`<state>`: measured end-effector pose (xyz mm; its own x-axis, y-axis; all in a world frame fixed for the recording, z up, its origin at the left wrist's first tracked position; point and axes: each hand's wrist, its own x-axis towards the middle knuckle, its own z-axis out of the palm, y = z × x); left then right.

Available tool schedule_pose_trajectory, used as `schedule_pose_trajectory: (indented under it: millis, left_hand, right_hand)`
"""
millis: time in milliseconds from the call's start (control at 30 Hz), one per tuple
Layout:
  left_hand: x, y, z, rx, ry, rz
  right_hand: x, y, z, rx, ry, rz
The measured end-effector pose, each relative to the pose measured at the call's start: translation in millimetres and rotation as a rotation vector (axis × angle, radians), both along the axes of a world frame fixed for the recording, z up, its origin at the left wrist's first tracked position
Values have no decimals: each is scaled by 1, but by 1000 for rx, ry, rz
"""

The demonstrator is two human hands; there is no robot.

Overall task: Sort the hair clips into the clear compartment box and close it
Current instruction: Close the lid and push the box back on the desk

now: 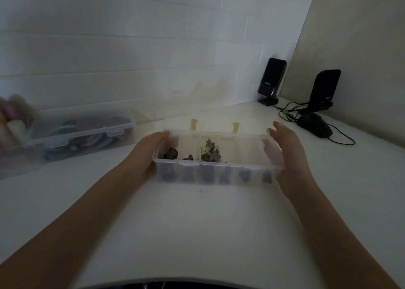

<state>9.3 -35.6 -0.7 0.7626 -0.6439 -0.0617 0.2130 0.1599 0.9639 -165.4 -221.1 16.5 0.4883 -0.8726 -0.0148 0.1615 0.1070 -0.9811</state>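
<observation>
A clear compartment box stands on the white table in front of me, its clear lid raised at the back with two yellow latches showing. Small dark hair clips lie in the left and middle compartments; the right compartment looks bare. My left hand presses against the box's left end, fingertips on the rim. My right hand is at the right end with fingers spread, thumb near the rim; whether it touches the box is unclear.
A larger clear storage box with coloured items sits at the left. Two black speakers, a black mouse and cables stand in the back right corner, near the wall.
</observation>
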Motion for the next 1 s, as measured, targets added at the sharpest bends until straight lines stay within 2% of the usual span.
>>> schedule_pose_trajectory:
  millis: [67, 200, 267, 467, 633, 867, 1000]
  left_hand:
    - [3, -2, 1, -78, 57, 27]
    - [8, -1, 1, -241, 160, 8]
    - [10, 0, 0, -305, 204, 2]
    - [22, 13, 0, -509, 383, -178]
    - [22, 8, -2, -457, 358, -50]
    - [12, 6, 0, -275, 178, -68]
    - [18, 9, 0, -368, 99, -68]
  right_hand:
    - [0, 3, -1, -36, -32, -10]
    - [0, 8, 2, 159, -89, -8]
    - [2, 5, 1, 175, -106, -13]
    - [7, 7, 2, 190, -153, -52]
    - [5, 7, 0, 173, -174, -79]
    - [10, 11, -1, 199, -171, -94]
    - [9, 10, -1, 233, -181, -100]
